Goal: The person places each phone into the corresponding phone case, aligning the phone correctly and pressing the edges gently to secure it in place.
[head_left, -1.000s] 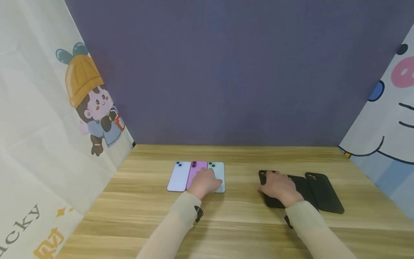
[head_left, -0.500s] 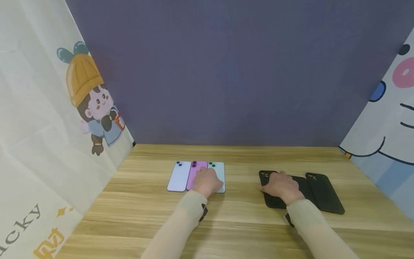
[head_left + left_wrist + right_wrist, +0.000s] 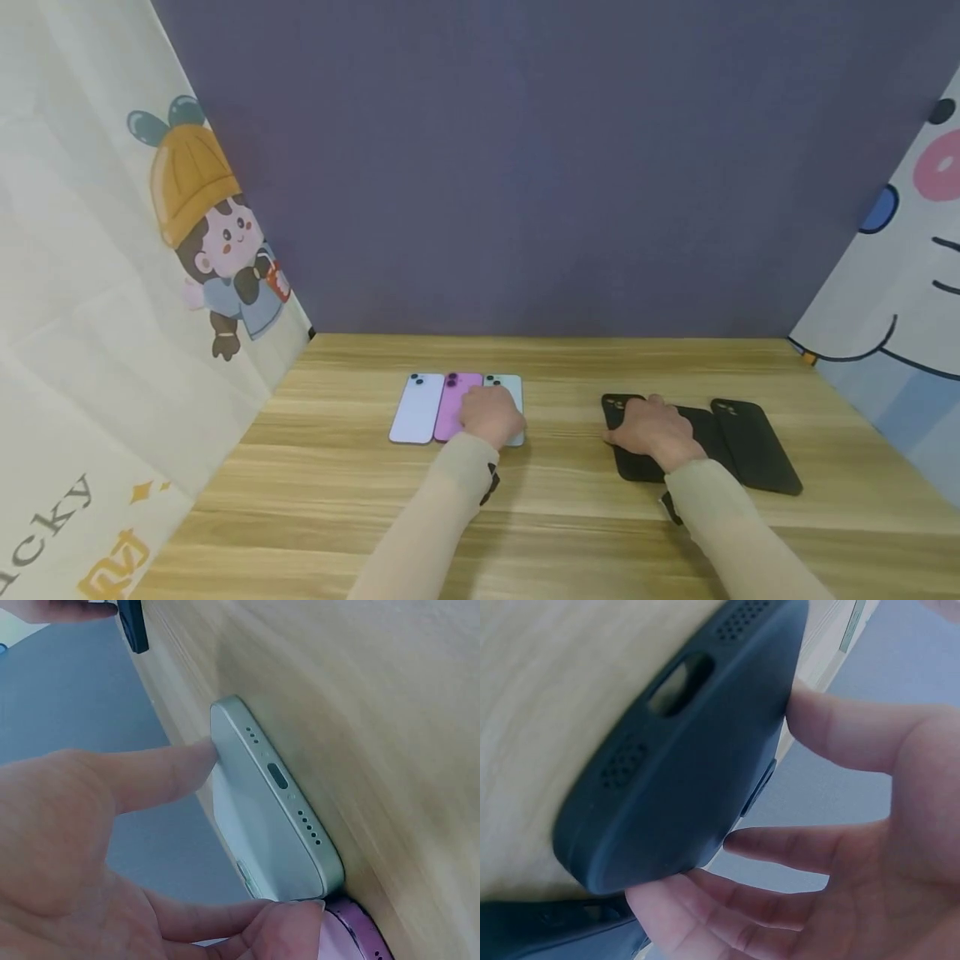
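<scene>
- Head view: left grip [image 3: 492, 415] sits farther right than a second ago, above the green phone [image 3: 259, 814], pink phone [image 3: 452, 410] to its left.
- It spans the green phone's width, pinching both edges.
- Right grip [image 3: 654, 429], barely shifted, likewise pinches black case [image 3: 697, 772] beneath.
- Judgement: both holds set, nothing lifted.

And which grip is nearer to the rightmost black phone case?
Right: the right grip sits left of that case, at the leftmost case; the left grip is farther left, at the pale green phone.
</scene>
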`<state>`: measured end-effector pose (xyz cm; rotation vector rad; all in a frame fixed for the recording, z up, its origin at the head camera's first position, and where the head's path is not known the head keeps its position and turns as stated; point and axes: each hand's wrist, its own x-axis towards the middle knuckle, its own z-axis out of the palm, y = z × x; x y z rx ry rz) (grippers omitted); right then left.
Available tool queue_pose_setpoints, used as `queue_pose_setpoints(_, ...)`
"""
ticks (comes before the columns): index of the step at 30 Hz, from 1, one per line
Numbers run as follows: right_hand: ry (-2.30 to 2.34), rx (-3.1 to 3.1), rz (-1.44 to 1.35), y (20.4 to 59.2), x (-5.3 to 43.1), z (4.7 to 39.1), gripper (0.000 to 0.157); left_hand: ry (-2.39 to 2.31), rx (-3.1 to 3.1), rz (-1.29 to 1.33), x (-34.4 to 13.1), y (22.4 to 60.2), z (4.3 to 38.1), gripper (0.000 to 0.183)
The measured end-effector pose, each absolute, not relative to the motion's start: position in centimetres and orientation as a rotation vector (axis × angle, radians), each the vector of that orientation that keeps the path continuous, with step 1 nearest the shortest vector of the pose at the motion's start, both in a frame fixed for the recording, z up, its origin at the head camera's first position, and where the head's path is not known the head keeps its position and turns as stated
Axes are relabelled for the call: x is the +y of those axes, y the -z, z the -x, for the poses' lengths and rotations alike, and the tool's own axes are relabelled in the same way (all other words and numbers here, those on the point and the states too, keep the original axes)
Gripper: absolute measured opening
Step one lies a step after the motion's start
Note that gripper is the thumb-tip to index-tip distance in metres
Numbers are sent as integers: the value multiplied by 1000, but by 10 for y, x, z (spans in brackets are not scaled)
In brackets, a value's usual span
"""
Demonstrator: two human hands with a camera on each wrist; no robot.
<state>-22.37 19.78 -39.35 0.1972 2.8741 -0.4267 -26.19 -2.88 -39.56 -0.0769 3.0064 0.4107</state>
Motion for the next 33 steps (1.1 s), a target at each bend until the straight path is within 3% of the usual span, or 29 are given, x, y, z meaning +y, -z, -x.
queue_pose_setpoints(10,421,2877,-188,395,197,227,75,-473,2987,-15,-29,394,259,59)
queue_pose_setpoints(19,429,2841,-217,393,198,227,79,-473,2960,25,-27,397,261,61)
queue_pose_setpoints(27,402,2848,-222,390,197,226,81,-428,2979,146,-20,403,263,76)
queue_pose_setpoints(33,400,2870,-215,391,193,224,75,-480,2981,160,-20,406,264,83)
